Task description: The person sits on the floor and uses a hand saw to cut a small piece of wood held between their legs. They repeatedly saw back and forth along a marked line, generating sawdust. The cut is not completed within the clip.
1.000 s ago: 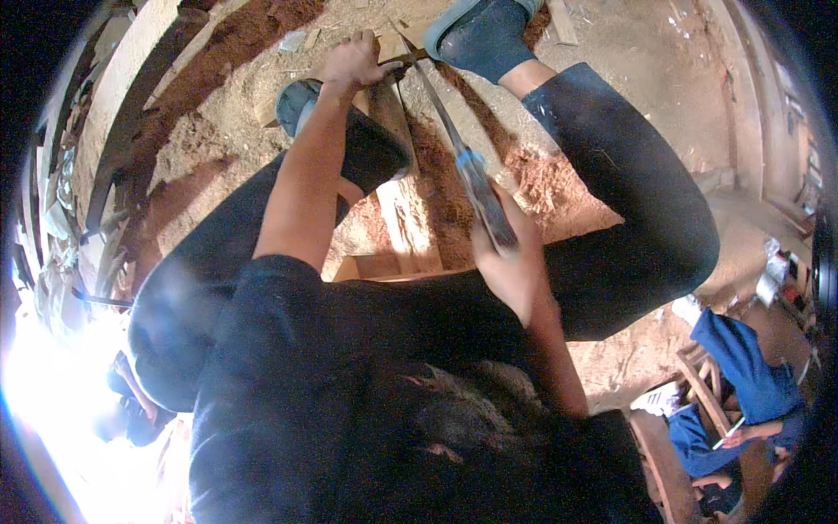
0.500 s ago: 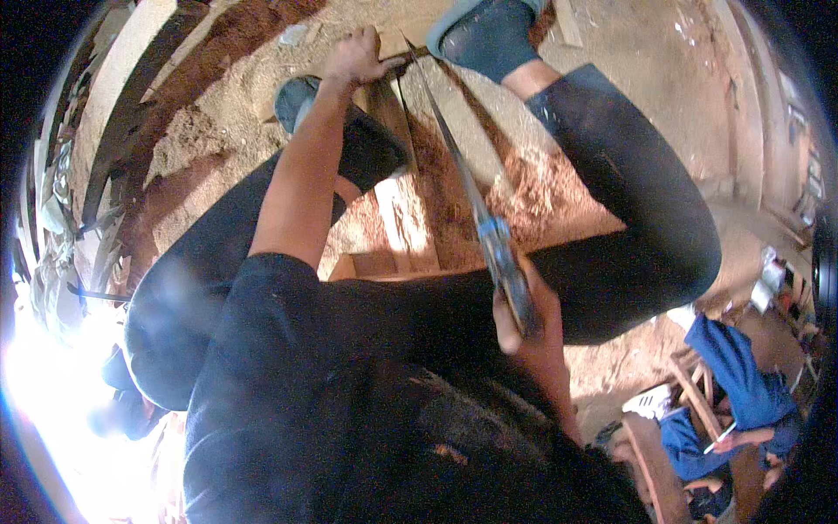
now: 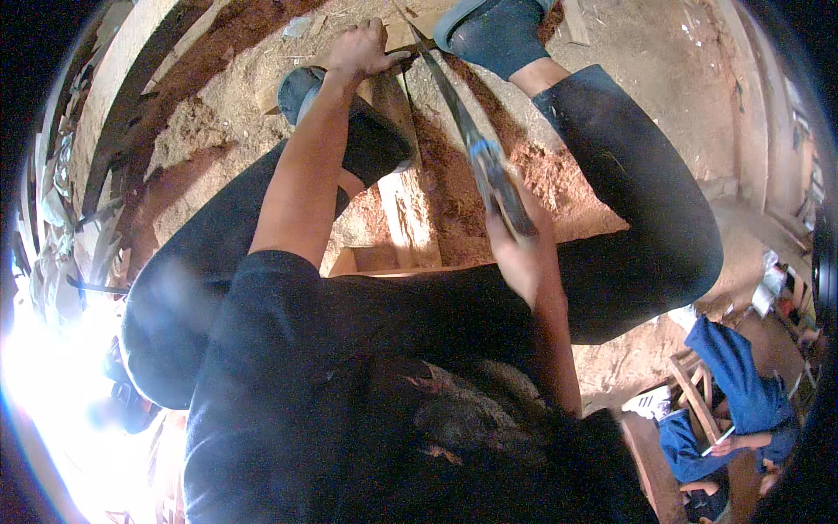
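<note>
My right hand (image 3: 524, 240) is closed round the handle of a handsaw (image 3: 456, 105), whose blue-and-dark grip shows between my fingers. Its long blade slants up and to the left, the tip at the top edge between my left hand and right shoe. At the upper middle, my left hand (image 3: 358, 51) grips a wooden board (image 3: 425, 33) lying crosswise, thumb stretched to the right beside the blade. Beneath it, another plank (image 3: 400, 196) runs back towards my body. Whether the teeth touch the wood cannot be made out.
My right shoe (image 3: 489, 35) and left shoe (image 3: 299, 92) stand on either side of the wood. Sawdust (image 3: 554, 188) covers the ground. Timber (image 3: 131, 74) lines the left. At the lower right, a person in blue (image 3: 729, 367) sits by a wooden frame (image 3: 696, 397).
My right hand has pushed the saw forward, up and slightly left, so its handle is farther from my body. My left hand stays almost in place.
</note>
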Available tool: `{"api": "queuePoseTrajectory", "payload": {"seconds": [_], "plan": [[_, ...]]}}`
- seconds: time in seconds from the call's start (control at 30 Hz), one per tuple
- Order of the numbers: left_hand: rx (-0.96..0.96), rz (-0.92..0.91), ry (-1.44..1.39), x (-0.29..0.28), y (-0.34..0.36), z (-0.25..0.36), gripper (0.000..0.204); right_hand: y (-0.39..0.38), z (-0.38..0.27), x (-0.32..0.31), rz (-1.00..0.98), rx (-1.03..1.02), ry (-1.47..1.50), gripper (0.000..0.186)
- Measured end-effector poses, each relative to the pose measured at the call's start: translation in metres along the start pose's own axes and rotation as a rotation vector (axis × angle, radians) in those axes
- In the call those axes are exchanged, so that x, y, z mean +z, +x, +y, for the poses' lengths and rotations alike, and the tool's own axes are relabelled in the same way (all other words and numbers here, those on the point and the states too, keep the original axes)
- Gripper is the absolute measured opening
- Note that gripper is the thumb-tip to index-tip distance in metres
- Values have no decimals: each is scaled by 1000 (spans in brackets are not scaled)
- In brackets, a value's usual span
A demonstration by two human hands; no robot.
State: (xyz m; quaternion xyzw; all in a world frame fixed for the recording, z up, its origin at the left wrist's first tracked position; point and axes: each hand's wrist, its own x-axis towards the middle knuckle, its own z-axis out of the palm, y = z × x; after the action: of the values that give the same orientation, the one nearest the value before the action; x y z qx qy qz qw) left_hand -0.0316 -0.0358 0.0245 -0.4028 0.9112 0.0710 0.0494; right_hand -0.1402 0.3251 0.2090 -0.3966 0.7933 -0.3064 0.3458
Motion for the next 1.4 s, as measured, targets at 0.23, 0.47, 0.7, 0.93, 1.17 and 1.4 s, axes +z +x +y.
{"api": "queuePoseTrajectory", "payload": {"seconds": [0.23, 0.47, 0.7, 0.93, 1.17, 1.4], "plan": [[54, 115, 26, 5, -2, -1, 81, 3, -10, 1, 85, -99, 52, 41], [25, 23, 15, 5, 5, -3, 82, -30, -20, -19, -131, 220, 104, 53], [71, 91, 86, 1, -6, 1, 76, -6, -11, -9, -85, 63, 194, 44], [61, 118, 37, 3, -1, -3, 82, 3, -5, 0, -141, 48, 192, 57], [-26, -49, -120, -1, 5, -7, 81, -19, -4, -13, -111, 98, 157, 55], [-41, -56, -42, -9, 5, -9, 86, -18, -12, -17, -155, 106, 199, 52]]}}
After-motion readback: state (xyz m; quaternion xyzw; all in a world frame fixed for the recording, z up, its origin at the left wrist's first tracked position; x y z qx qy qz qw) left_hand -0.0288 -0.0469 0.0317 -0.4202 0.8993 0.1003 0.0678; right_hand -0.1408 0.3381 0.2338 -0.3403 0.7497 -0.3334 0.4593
